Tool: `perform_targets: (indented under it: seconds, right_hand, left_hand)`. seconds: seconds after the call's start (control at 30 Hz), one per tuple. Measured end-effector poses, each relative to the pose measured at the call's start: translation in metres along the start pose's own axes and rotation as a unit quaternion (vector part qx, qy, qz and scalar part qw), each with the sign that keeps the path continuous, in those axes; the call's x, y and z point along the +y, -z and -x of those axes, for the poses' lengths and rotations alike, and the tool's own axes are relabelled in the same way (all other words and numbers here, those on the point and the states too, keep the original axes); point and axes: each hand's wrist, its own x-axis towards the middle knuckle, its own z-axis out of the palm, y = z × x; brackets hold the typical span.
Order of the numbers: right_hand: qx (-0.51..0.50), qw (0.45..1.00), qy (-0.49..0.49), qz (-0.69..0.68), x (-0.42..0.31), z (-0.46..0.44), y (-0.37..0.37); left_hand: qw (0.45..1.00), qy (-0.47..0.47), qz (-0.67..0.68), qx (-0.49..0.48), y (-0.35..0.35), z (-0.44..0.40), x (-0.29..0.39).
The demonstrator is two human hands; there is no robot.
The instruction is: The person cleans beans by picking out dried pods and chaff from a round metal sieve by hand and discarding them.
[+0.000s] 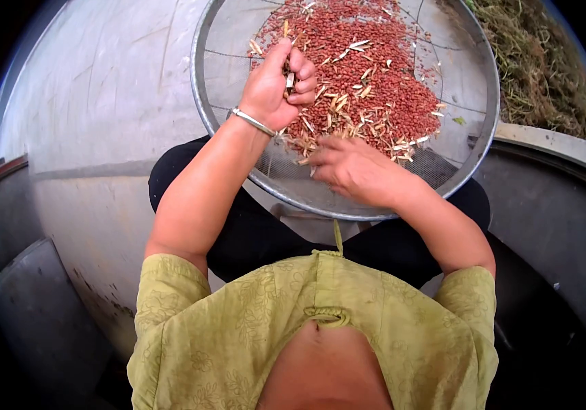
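A large round sieve [486, 137] with a grey metal rim rests over my lap. Small red beans [402, 85] cover much of its mesh, with pale dry pod husks [339, 102] scattered among them, thickest toward the near side. My left hand [278, 85], with a silver bangle at the wrist, is raised over the left part of the sieve and closed around a bunch of pod husks. Just above the near edge of the beans, my right hand [358, 169] reaches in with its fingers at the husks. Motion blurs those fingers, so their grip is unclear.
Pale concrete floor [101, 82] extends to the left. Dry plant stalks [539, 61] lie heaped at the upper right, behind a low concrete edge [552, 140]. A dark grey panel [47, 307] is at the lower left. My knees are under the sieve.
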Motion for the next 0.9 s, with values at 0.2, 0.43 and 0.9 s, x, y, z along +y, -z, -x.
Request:
perform_targets:
  seconds: [0.2,0.43,0.9]
  right_hand:
    - [0.13,0.972,-0.076,-0.179,0.023,0.034,0.023]
    - [0.069,0.981,-0.121,-0.135,0.032,0.026,0.013]
    - [0.143,0.893,-0.219,-0.365,0.037,0.002,0.01]
  left_hand:
    - [0.995,-0.011,-0.095,0.04,-0.009,0.004,-0.003]
    - [0.987,-0.01,-0.157,-0.017,-0.009,0.0,-0.005]
    - [0.962,-0.042,-0.265,0.047,-0.022,0.014,-0.006]
